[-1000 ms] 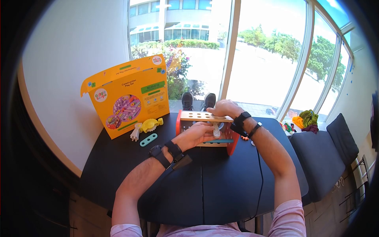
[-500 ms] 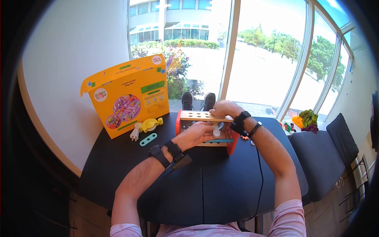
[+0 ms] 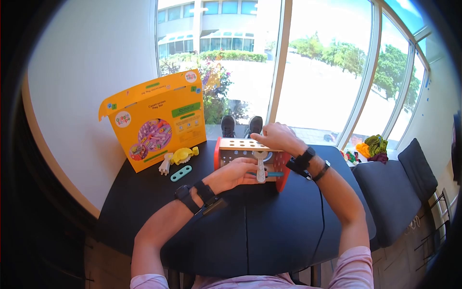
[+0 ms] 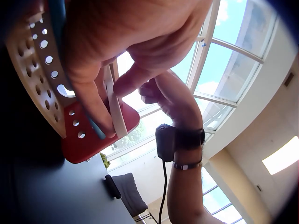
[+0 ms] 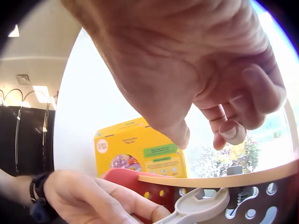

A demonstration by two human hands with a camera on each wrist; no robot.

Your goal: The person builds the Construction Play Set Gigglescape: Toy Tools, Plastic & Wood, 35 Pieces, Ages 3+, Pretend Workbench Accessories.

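Observation:
A toy workbench (image 3: 240,143) has a wooden top board with holes, red end panels and a perforated side. My left hand (image 3: 234,174) pinches a grey toy wrench (image 3: 260,172) between thumb and fingers, its handle pointing down. The wrench head (image 5: 201,205) lies at the underside of the board's near edge. Above the board hovers my right hand (image 3: 280,137), its fingers loosely bent with nothing between them in the right wrist view. A small grey block (image 5: 235,170) stands up from the board below those fingers. A teal bar (image 3: 274,174) runs along the workbench beside my left fingers.
A yellow play set box (image 3: 154,120) stands at the back left. Before it lie a yellow toy piece (image 3: 183,155), a whitish piece (image 3: 165,164) and a teal strip with holes (image 3: 181,173). A black cable (image 3: 321,226) trails down from the right wrist. Dark chairs (image 3: 390,197) stand right.
The wrench and my left hand have come down and slightly toward me, showing more of the handle. My right hand has lifted off the board and shifted right, its fingers loosening.

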